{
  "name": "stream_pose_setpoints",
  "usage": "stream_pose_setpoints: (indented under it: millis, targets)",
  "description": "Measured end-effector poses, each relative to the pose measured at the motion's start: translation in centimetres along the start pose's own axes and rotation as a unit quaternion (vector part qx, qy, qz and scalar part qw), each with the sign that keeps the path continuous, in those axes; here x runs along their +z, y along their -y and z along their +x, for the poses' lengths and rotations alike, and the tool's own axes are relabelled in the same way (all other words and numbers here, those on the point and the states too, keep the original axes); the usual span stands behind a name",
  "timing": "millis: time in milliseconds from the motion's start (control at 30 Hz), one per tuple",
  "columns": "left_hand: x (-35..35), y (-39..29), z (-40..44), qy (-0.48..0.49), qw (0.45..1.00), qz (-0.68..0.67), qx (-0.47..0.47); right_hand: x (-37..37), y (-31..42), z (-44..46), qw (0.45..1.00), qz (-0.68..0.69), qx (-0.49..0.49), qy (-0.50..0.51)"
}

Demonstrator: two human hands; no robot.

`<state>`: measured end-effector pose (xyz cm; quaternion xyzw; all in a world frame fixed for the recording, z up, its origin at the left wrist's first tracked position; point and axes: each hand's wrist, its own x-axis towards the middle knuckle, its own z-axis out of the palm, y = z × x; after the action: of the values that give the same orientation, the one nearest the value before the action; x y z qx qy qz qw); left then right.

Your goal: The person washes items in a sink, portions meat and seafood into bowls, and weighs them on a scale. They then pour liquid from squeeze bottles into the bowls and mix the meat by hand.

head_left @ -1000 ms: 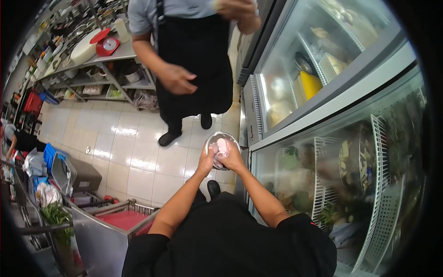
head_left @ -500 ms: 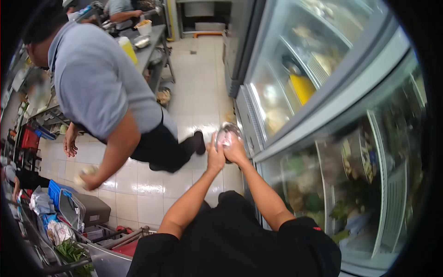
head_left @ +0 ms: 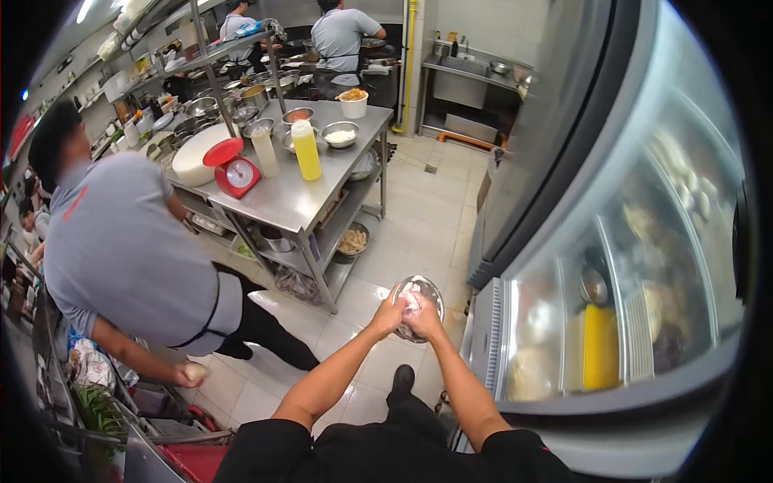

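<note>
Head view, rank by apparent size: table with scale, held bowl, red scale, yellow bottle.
1. Table
2. Held bowl and red scale: too alike to rank
3. Yellow bottle

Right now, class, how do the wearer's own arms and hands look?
Both arms come out of short black sleeves, with a small red mark on the right one. The left hand and right hand wear no gloves; no watch shows. Rings are too small to tell.
</note>
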<state>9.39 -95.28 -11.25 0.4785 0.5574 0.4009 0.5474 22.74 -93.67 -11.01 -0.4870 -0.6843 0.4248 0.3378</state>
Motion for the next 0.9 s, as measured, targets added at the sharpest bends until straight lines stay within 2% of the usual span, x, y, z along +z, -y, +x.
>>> stream_pose_setpoints:
  millis: [33, 67, 100, 133, 167, 267, 333, 367, 400, 467, 533, 600, 667, 733, 767, 800, 867, 900]
  targets:
    - [-0.4, -0.2, 2.2, -0.031, 0.999, -0.023, 0.023, -0.5, 0.4, 2.1, 0.997, -0.064, -0.037, -0.024]
    - [-0.4, -0.4, 4.4, -0.059, 0.996, -0.049, 0.049, -1.3, 0.7, 4.4, 0.997, -0.062, -0.040, -0.023]
    - [-0.5, -0.5, 6.4, -0.065, 0.991, -0.113, 0.022, -2.3, 1.0, 6.4, 0.989, -0.127, -0.077, -0.019]
    - [-0.6, -0.5, 8.2, -0.069, 0.990, -0.117, 0.022, -3.2, 1.0, 8.5, 0.975, -0.191, -0.115, -0.013]
    - [-0.8, -0.5, 10.0, -0.075, 0.984, -0.163, 0.003, -4.1, 0.9, 10.8, 0.971, -0.192, -0.139, 0.009]
    - [-1.6, -2.9, 15.0, -0.094, 0.968, -0.234, -0.008, -6.7, 3.0, 17.1, 0.951, -0.262, -0.140, 0.084]
    - [-2.4, -5.6, 17.6, -0.060, 0.929, -0.358, -0.068, -7.6, 3.2, 21.4, 0.947, -0.270, -0.149, 0.085]
    - [-2.9, -4.7, 20.5, -0.068, 0.934, -0.352, 0.010, -7.8, 2.9, 23.9, 0.938, -0.298, -0.159, 0.076]
    - [-3.5, -4.7, 22.4, -0.075, 0.932, -0.355, 0.013, -7.8, 2.7, 26.4, 0.929, -0.323, -0.168, 0.066]
    - [-5.1, -7.1, 25.7, -0.101, 0.933, -0.346, -0.003, -8.9, 5.3, 30.2, 0.929, -0.314, -0.159, 0.115]
    - [-6.7, -6.8, 30.1, -0.117, 0.930, -0.347, 0.020, -9.3, 2.3, 36.1, 0.923, -0.280, -0.191, 0.181]
    - [-8.6, -8.3, 33.8, -0.091, 0.916, -0.391, -0.008, -10.3, 2.7, 40.1, 0.932, -0.238, -0.174, 0.211]
    - [-9.9, -8.1, 38.4, -0.086, 0.912, -0.401, 0.015, -11.0, 3.9, 44.3, 0.938, -0.202, -0.155, 0.237]
    - [-11.2, -8.8, 42.6, -0.088, 0.907, -0.411, 0.028, -11.1, 4.6, 48.6, 0.926, -0.289, -0.146, 0.196]
    - [-11.8, -11.5, 42.7, -0.081, 0.916, -0.392, -0.020, -11.0, 4.6, 50.5, 0.924, -0.314, -0.142, 0.167]
    - [-12.4, -11.9, 44.8, -0.084, 0.916, -0.391, -0.025, -10.7, 4.7, 52.4, 0.925, -0.311, -0.139, 0.170]
    - [-13.1, -12.7, 48.5, -0.111, 0.911, -0.395, 0.039, -10.3, 4.5, 55.8, 0.937, -0.328, -0.086, 0.082]
    - [-13.6, -12.9, 49.9, -0.125, 0.914, -0.383, 0.045, -10.0, 3.4, 57.5, 0.948, -0.296, -0.102, 0.058]
